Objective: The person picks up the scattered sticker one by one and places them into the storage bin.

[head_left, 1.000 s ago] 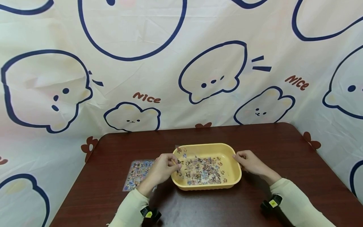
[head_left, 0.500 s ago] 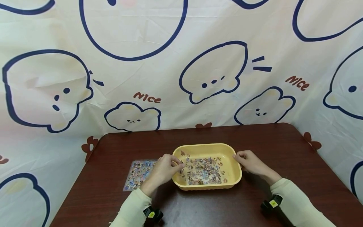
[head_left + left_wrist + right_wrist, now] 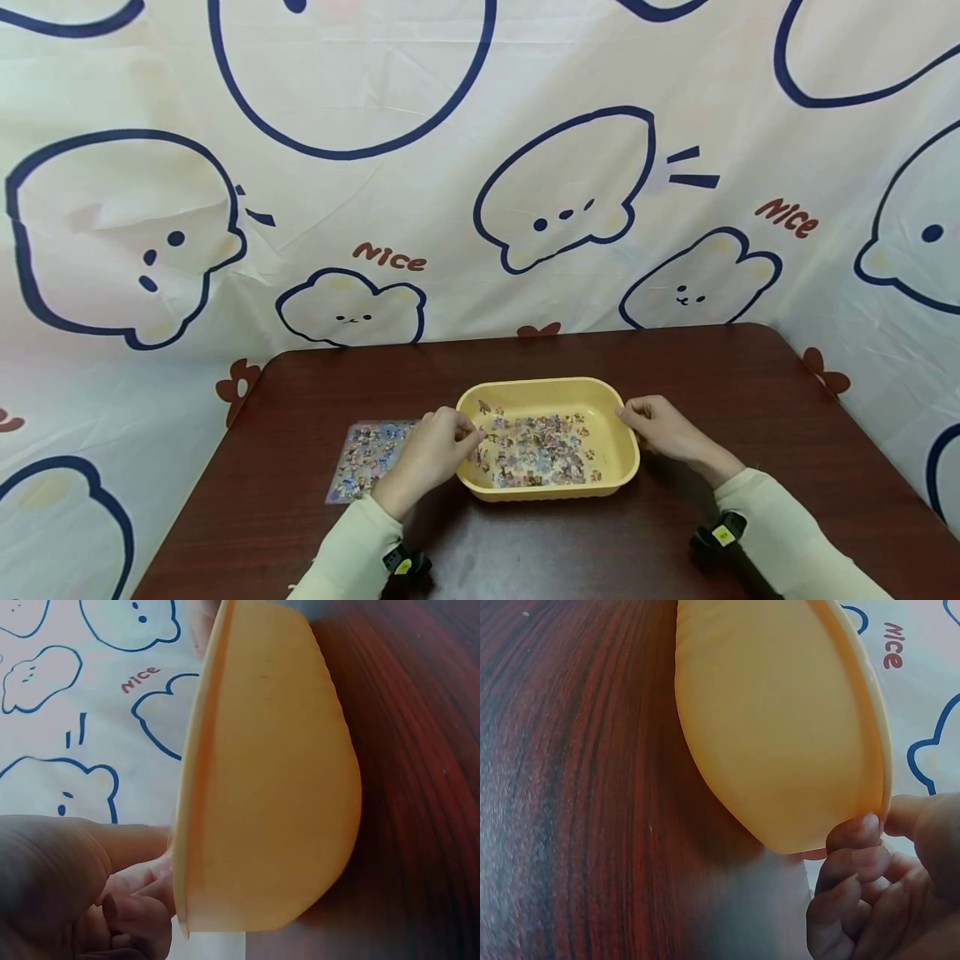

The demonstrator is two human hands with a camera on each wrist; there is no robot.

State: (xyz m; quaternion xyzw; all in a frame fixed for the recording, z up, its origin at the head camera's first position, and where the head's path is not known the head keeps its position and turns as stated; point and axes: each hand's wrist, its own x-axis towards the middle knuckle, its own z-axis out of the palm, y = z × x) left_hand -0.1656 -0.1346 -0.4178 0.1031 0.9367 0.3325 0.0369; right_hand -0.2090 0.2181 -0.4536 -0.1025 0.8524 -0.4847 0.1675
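Observation:
In the head view a yellow plastic tray [image 3: 555, 388] stands on the table, with many small jigsaw puzzle pieces [image 3: 543, 450] spread over its floor. My right hand [image 3: 663, 429] grips the tray's right rim; the right wrist view shows the thumb over the edge and the forefinger against the outer wall. My left hand [image 3: 435, 454] reaches over the left rim, thumb and fingers bent toward each other above the tray's left end. Its fingertips are hidden behind the rim in the left wrist view, so whether they pinch a piece cannot be told.
A flat sheet with a colourful, crowded picture [image 3: 367, 458] lies left of the tray, partly under the left forearm. Dark brown table [image 3: 555, 550] surrounds the tray. A patterned white cloth [image 3: 450, 208] hangs behind and at both sides.
My left hand has moved a little right over the tray, then slightly back left. Pieces near the tray's upper left corner lie differently. The right hand has stayed at the rim.

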